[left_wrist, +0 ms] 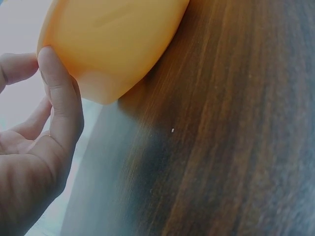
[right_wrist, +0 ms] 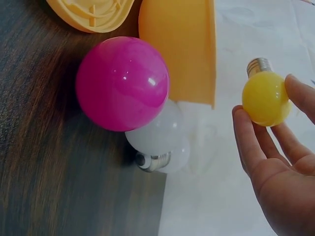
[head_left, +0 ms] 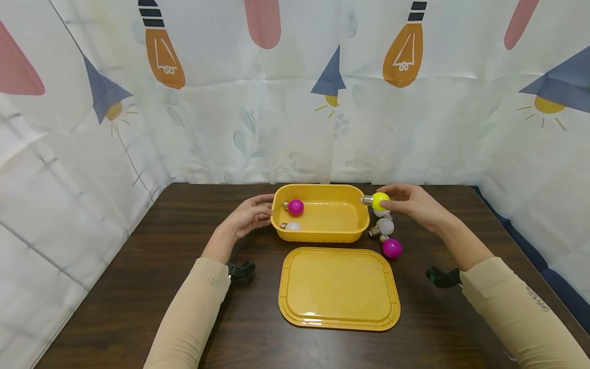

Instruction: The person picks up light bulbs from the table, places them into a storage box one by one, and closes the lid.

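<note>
My right hand (head_left: 412, 203) pinches a yellow light bulb (head_left: 379, 200) by its round globe, silver screw base pointing left, over the right end of a yellow plastic container (head_left: 322, 237). In the right wrist view, thumb and fingertips surround the yellow globe. My left hand (head_left: 251, 215) holds the container's left end at the rim with thumb and fingertips. Inside the container lie a magenta bulb (head_left: 295, 207) and a white bulb (head_left: 292, 226). To its right, on the table, are another magenta bulb (head_left: 392, 248) and white bulbs (head_left: 385, 226), one partly hidden behind the held bulb.
A flat yellow lid (head_left: 338, 289) lies on the dark wooden table (head_left: 207, 328) in front of the container. A patterned white cloth (head_left: 295, 128) hangs behind the table and along its sides.
</note>
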Available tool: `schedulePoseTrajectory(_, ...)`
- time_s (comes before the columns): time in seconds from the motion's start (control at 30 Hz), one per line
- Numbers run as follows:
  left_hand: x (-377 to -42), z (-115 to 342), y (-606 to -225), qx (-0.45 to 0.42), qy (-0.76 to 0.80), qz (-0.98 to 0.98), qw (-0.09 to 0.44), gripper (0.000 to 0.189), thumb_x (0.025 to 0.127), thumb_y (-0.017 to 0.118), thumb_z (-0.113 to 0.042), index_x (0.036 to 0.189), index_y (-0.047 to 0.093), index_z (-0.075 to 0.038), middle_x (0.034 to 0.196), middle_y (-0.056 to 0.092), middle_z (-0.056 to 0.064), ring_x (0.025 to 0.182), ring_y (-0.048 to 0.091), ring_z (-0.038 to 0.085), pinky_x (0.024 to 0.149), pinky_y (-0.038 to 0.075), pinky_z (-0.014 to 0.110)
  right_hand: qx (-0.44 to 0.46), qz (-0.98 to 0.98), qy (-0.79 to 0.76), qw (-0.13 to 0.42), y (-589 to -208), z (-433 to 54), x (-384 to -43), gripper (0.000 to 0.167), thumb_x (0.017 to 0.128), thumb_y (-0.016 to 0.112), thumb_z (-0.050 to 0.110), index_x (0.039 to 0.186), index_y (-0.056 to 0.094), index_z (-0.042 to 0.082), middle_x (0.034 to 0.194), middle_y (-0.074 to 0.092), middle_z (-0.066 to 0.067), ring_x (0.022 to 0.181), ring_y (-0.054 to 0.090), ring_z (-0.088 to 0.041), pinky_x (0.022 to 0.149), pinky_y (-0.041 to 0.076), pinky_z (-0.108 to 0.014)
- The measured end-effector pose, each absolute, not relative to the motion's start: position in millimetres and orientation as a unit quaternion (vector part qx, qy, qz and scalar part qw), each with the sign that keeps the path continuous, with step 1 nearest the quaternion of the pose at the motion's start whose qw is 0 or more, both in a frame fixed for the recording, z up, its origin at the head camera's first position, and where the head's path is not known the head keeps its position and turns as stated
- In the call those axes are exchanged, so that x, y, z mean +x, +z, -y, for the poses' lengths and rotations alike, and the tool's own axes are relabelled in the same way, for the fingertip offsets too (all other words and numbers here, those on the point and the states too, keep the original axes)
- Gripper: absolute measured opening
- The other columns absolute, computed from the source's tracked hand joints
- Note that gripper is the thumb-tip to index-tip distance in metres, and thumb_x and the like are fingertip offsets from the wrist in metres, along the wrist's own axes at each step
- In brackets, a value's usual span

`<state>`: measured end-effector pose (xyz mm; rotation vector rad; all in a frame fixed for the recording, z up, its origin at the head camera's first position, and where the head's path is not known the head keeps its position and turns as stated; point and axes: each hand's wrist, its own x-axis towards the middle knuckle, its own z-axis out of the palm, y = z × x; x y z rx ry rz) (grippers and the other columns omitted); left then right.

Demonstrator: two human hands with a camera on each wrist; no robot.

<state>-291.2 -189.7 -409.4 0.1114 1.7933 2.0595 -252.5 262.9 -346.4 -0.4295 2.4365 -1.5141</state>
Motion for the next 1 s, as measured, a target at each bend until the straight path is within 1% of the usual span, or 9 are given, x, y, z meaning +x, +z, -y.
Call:
schedulePoseTrajectory(0.27,-291.3,189.1,-409.3,0.044,0.733,-0.648,0.205,0.062,0.100,0.055,0.005,0.158,0.034,-0.004,0.142,0.049,0.032,0.094,0.069,0.022,0.079,0.060,0.028,-0.154,-0.829,-0.522,0.126,-345.6,-259.5,-255.9,0.052,0.101,0.068,0.028,0.143,0.053,0.001,0.142,0.053,-0.019,0.125,0.053,-0.036,0.113,0.034,-0.060)
schedulePoseTrajectory(0.6,-290.7,189.5,-408.5,0.041,0.732,-0.648,0.205,0.061,0.101,0.055,0.005,0.157,0.035,-0.005,0.143,0.049,0.031,0.094,0.069,0.023,0.079,0.060,0.029,-0.159,-0.831,-0.516,0.132,-345.7,-255.0,-260.8,0.054,0.101,0.069,0.029,0.145,0.052,0.003,0.149,0.049,-0.019,0.130,0.049,-0.038,0.110,0.036,-0.063)
schedulePoseTrajectory(0.8,-291.6,189.6,-409.1,0.042,0.732,-0.648,0.205,0.061,0.101,0.055,0.005,0.157,0.035,-0.005,0.144,0.048,0.031,0.096,0.069,0.024,0.080,0.060,0.029,-0.156,-0.836,-0.509,0.133,-345.0,-252.5,-262.1,0.055,0.100,0.070,0.031,0.145,0.053,0.004,0.146,0.051,-0.018,0.129,0.050,-0.037,0.109,0.037,-0.063)
schedulePoseTrajectory(1.0,-293.1,189.6,-411.2,0.047,0.731,-0.649,0.206,0.062,0.101,0.055,0.005,0.158,0.034,-0.004,0.145,0.047,0.033,0.098,0.070,0.024,0.081,0.060,0.029,-0.160,-0.833,-0.513,0.134,-346.6,-248.3,-262.9,0.053,0.101,0.069,0.028,0.144,0.053,0.003,0.145,0.051,-0.019,0.128,0.051,-0.037,0.108,0.038,-0.062)
